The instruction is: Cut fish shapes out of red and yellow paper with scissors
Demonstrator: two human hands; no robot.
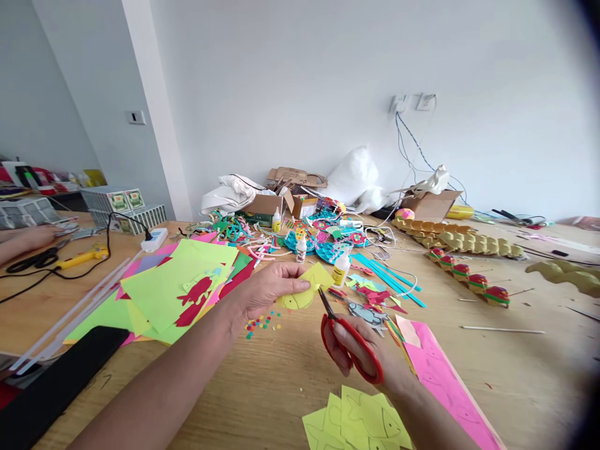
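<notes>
Between thumb and fingers, my left hand [276,287] pinches a piece of yellow paper [300,299] with a fish outline drawn on it. My right hand [360,344] grips red-handled scissors [370,362], their blades pointing up and left at the paper's right edge. Close in front of me lie several yellow paper pieces [360,419] with drawn fish outlines. Beneath my left hand, small coloured paper dots [262,324] are scattered on the table. A grey-blue paper fish [368,312] rests beyond the scissors.
Coloured paper sheets [164,287] with red cutouts [194,300] lie left, near a black bar-shaped object [70,375]. A pink strip [445,375] is at right. Glue bottles [341,269] and craft pieces stand ahead. Egg-carton strips [469,275] sit right; another person's hand [32,237] is far left.
</notes>
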